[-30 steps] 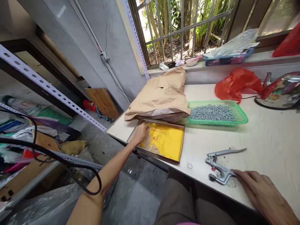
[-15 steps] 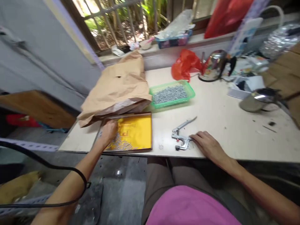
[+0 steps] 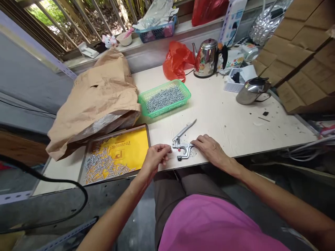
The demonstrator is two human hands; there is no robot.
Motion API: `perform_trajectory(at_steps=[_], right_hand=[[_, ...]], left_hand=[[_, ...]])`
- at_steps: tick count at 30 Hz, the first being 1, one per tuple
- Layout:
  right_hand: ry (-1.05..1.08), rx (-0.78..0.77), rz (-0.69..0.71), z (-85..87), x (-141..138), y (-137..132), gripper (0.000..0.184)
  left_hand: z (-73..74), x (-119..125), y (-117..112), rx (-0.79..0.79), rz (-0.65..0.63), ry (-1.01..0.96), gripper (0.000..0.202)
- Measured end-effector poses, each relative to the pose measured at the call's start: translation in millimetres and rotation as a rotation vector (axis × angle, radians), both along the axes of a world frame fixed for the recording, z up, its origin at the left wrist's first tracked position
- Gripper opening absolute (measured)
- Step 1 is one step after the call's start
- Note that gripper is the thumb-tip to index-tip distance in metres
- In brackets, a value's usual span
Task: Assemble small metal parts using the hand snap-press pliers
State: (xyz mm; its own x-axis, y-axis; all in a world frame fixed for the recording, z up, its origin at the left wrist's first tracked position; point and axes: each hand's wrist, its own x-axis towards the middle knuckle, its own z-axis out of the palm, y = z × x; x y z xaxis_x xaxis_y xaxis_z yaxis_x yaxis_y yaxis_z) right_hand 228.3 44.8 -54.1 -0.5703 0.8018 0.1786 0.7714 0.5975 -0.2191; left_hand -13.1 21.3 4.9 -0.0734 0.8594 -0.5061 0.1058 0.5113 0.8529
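My left hand is closed in a pinch beside the jaw of silver snap-fastener pliers. At its fingertips shows a small metal piece, too small to name. The pliers lie on the table, their spring-loaded handle spread upward and a red tip inside the jaw. My right hand grips the right end of the pliers between thumb and fingers. Left of my left hand, a shallow tray lined with yellow holds many loose small metal pins.
A green basket full of small metal parts stands behind the pliers. A brown paper bag overhangs the tray's back. Farther off are a red plastic bag, a kettle, a steel jug and cardboard boxes.
My left hand has come out of the tray and moved right to the pliers' jaw, now pinching a small piece. My right hand stays at the pliers. The view has shifted.
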Motion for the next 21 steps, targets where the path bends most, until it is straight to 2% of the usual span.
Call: perform_trajectory(at_steps=[2,9,14,21], right_hand=[[-0.003,0.008,-0.015,0.0,-1.3,-0.5,0.024],[-0.003,0.006,-0.050,2.5,-3.4,-0.4,0.018],[-0.006,-0.006,-0.048,3.2,-3.4,0.4,0.017],[0.000,0.001,-0.058,5.0,-4.9,0.4,0.017]], left_hand=[[-7.2,9.1,2.8,-0.049,0.003,-0.053,0.042],[-23.6,15.9,0.0,-0.134,0.022,-0.116,0.048],[-26.3,23.8,-1.8,-0.170,0.001,-0.074,0.043],[-27.7,26.5,-1.8,-0.124,-0.042,0.005,0.040]])
